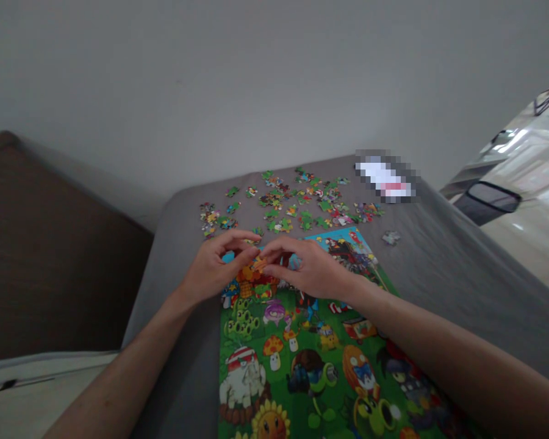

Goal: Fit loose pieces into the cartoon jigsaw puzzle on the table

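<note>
A colourful cartoon jigsaw puzzle (302,366), mostly put together, lies on a grey cloth surface (439,274). My left hand (215,268) and my right hand (311,268) meet over its upper left part. Their fingertips pinch a small orange puzzle piece (258,263) between them, right above the puzzle. Several loose pieces (297,204) lie scattered beyond the puzzle's far edge. One single piece (390,238) lies apart to the right.
A plain wall rises behind the grey surface. A brown upholstered piece (50,256) stands at the left. A white and red blurred object (387,180) rests at the far right corner. Shiny floor and a dark object (489,201) show at the right.
</note>
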### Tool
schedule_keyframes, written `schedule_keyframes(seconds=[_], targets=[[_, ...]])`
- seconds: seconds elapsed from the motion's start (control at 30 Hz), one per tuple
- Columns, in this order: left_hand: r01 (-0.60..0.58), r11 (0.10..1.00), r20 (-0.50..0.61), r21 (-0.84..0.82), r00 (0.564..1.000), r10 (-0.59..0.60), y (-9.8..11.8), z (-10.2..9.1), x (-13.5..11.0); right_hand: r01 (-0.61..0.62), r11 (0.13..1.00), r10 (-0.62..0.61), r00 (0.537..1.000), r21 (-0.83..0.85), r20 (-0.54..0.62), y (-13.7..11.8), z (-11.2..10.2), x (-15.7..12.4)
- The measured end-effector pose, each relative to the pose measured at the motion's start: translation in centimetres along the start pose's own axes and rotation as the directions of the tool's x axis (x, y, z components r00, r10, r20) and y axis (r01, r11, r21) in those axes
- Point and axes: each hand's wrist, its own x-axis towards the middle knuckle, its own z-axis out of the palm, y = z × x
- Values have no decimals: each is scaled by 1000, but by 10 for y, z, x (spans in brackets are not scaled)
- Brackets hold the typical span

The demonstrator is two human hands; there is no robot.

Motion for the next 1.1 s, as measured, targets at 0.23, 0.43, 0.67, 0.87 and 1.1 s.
schedule_keyframes(seconds=[0.23,0.43,0.67,0.87,1.1], targets=[[13,998,160,60,987,-22,1,-21,1,-119,993,120,991,-13,67,0,-1,1],[-10,983,-22,183,1000,15,-16,-22,8,-89,984,108,987,-154,120,-5,0,4],[-2,969,-132,249,991,36,-35,-21,16,29,935,83,951,-354,297,-8,16,46],[1,964,-173,265,984,47,-44,-25,19,21,888,145,935,-459,324,0,34,64],[-11,965,-192,260,979,63,-44,-26,18,-260,912,325,929,-318,174,-3,43,52]])
